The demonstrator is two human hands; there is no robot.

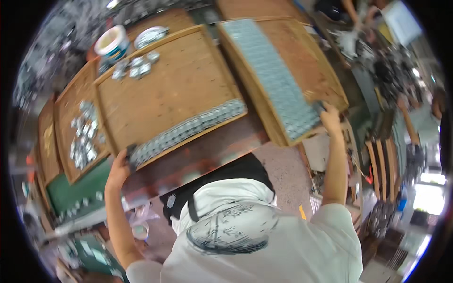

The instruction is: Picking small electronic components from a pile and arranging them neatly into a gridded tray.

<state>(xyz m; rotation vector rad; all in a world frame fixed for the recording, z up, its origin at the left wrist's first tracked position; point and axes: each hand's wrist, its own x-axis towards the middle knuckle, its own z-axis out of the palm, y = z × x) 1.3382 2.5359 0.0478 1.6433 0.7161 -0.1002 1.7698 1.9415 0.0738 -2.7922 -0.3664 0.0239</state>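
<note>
My left hand (121, 168) is closed on a small dark object (131, 154) at the near left corner of a shallow wooden tray (165, 89). That object touches the left end of a band of grey metal parts (188, 127), packed in rows along the tray's near edge. At the near end of a second wooden tray (269, 123), my right hand (331, 120) is closed on another small dark object (319, 106). It lies against a wide strip of tightly packed grey metal parts (273, 70) running the tray's length. Blur hides what kind both dark objects are.
Loose shiny parts (139, 67) lie at the first tray's far left. Beyond stand a white bucket (112, 42) and a bowl of metal parts (151, 35). Another wooden tray (66, 108) at left holds shiny pieces (85, 141). Other people work at the far right.
</note>
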